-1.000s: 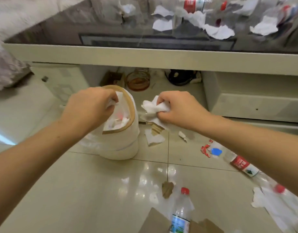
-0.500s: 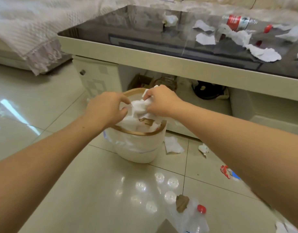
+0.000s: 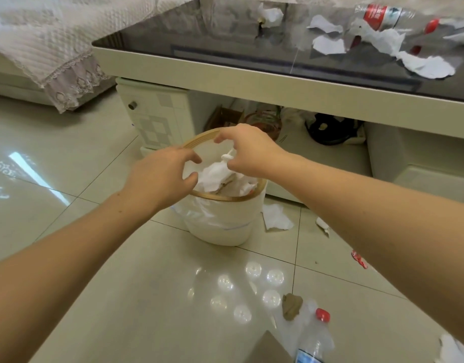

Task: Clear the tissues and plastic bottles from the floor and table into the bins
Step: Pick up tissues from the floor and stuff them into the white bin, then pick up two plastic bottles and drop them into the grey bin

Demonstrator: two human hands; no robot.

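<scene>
A white bin (image 3: 225,224) with a wooden rim stands on the floor before the table, filled with crumpled tissues (image 3: 220,176). My left hand (image 3: 160,176) hovers over its near rim, fingers apart, holding nothing. My right hand (image 3: 249,150) is above the bin's opening, fingers spread, with the tissue just below its fingertips. More tissues lie on the floor (image 3: 276,217) and on the dark glass table (image 3: 424,65). A clear bottle with a red cap (image 3: 314,336) lies on the floor near me; another bottle (image 3: 382,14) lies on the table.
The low table's cream edge (image 3: 251,82) runs across the view, with a drawer unit (image 3: 157,113) at left and clutter on the shelf under it. A lace-trimmed cover (image 3: 55,56) hangs at left. Cardboard scraps (image 3: 291,305) lie on the tiles.
Both hands pushed tissues into the bin and then opened; the right hand's tissue now rests in the bin. The view shifted, showing more of the table top.
</scene>
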